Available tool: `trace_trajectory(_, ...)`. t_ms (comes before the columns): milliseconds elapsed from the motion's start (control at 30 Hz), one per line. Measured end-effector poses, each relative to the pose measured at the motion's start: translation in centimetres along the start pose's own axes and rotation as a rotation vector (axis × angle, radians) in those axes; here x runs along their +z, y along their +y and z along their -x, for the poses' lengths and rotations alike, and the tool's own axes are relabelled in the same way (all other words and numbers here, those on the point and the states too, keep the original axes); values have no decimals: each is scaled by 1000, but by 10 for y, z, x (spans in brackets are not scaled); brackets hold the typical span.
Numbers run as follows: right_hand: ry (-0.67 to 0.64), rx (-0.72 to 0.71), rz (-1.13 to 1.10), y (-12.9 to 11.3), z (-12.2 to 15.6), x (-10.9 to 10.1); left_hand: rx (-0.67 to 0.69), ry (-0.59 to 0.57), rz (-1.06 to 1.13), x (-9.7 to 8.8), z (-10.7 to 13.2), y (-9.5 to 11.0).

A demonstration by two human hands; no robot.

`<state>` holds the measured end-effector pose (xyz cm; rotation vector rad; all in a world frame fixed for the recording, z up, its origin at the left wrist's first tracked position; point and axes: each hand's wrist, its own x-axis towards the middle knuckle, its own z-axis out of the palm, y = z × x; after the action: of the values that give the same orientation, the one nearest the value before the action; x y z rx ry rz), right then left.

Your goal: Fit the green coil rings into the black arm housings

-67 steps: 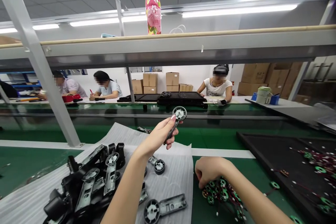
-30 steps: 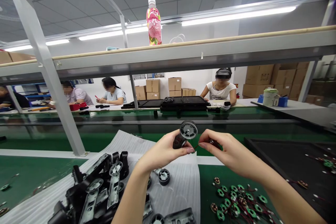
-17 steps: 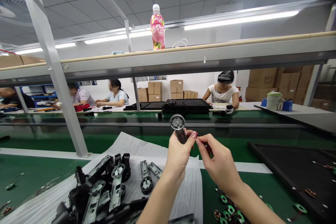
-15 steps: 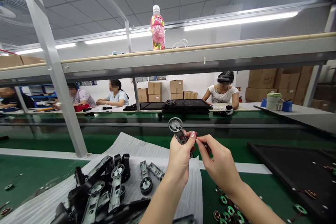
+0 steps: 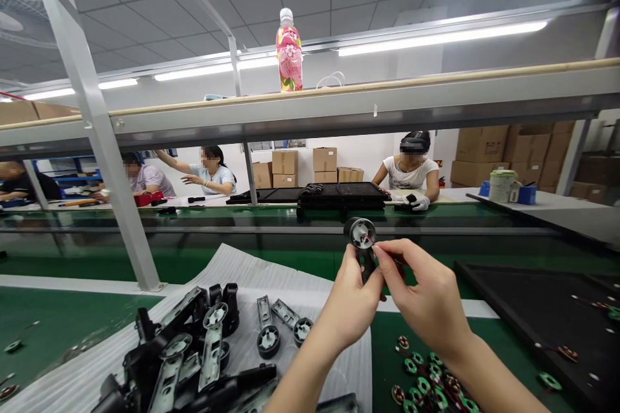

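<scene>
Left hand (image 5: 351,310) closed around a dark plastic bracket (image 5: 367,259), long axis near upright, round wheel end up and leaning slightly left, centre frame. Right hand (image 5: 426,290) pinches a thin wire (image 5: 370,241) at the wheel. More brackets (image 5: 184,348) lie on a foam sheet (image 5: 242,290), lower left; green coil rings (image 5: 423,368) lie lower right.

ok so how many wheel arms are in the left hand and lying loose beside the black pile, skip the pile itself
In the left hand: 1 wheel arm
Loose on the foam sheet beside the pile: 2 loose wheel arms
Total: 3
</scene>
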<state>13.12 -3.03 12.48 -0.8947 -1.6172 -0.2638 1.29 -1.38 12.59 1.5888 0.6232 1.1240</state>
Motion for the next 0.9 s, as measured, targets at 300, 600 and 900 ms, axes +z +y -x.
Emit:
trace_trajectory(300, -56, 87, -9, -1, -2, -1, 12, -40, -66, 1, 5, 10)
trace_trajectory(600, -135, -18, 182, 4, -11, -17, -86, -100, -265, -10, 1, 5)
trace_trajectory(900, -415, 172, 178, 9, -14, -31, 20, -19, -733, -16, 4, 13)
